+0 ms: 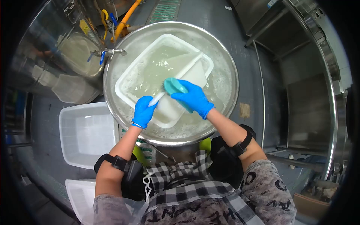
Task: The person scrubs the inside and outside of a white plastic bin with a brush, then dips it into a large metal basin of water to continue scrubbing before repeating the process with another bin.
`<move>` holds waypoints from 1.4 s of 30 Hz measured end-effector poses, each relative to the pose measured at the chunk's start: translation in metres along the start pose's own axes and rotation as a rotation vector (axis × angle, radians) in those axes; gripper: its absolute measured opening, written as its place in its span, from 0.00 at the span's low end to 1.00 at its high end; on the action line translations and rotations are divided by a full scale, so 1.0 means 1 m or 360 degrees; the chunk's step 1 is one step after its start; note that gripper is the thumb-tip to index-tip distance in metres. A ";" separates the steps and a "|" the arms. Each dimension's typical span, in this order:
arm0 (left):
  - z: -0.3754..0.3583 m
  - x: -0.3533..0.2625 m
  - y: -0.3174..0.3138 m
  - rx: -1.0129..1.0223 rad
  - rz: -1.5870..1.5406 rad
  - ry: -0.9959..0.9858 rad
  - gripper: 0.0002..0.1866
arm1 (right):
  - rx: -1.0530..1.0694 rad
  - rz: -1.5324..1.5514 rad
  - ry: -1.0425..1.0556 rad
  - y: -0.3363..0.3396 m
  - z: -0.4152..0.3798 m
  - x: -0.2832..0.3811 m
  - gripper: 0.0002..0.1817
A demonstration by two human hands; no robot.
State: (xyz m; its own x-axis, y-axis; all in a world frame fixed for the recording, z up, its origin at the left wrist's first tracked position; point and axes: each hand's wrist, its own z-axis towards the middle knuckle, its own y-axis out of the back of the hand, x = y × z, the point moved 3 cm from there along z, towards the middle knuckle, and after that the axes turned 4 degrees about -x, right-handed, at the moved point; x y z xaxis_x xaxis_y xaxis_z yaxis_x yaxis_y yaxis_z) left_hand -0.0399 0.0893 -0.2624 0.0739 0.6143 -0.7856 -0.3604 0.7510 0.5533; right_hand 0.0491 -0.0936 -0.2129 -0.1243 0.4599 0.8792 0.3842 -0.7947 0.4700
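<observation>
My left hand point(143, 111), in a blue glove, is closed around the pale handle of a large white plastic scoop point(195, 75). The scoop lies tilted over a white tub point(125, 77) that sits in soapy water inside a round steel vat point(108, 99). In my blue-gloved right hand point(197, 98) is a teal scrub brush point(173, 87), held against the scoop near where its handle joins. The brush's bristles and part of the scoop are hidden by my right hand.
Two white tubs, one upper point(88, 131) and one lower point(80, 195), stand on the floor at left. A steel tap point(114, 51) reaches over the vat's left rim. Steel vessels stand at upper left; a steel rack point(330, 112) is at right.
</observation>
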 end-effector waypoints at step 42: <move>-0.001 0.053 0.059 -0.0650 -0.1894 0.1701 0.20 | 0.0427 -0.0348 0.0696 -0.077 -0.028 -0.031 0.21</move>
State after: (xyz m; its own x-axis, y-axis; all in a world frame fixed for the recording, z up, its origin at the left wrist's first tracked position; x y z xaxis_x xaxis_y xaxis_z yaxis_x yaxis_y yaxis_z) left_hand -0.0583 0.1655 -0.2717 -0.1009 -0.7876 -0.6079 -0.7918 0.4335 -0.4302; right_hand -0.0025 -0.0575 -0.2744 -0.5734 0.3500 0.7407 0.5192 -0.5442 0.6590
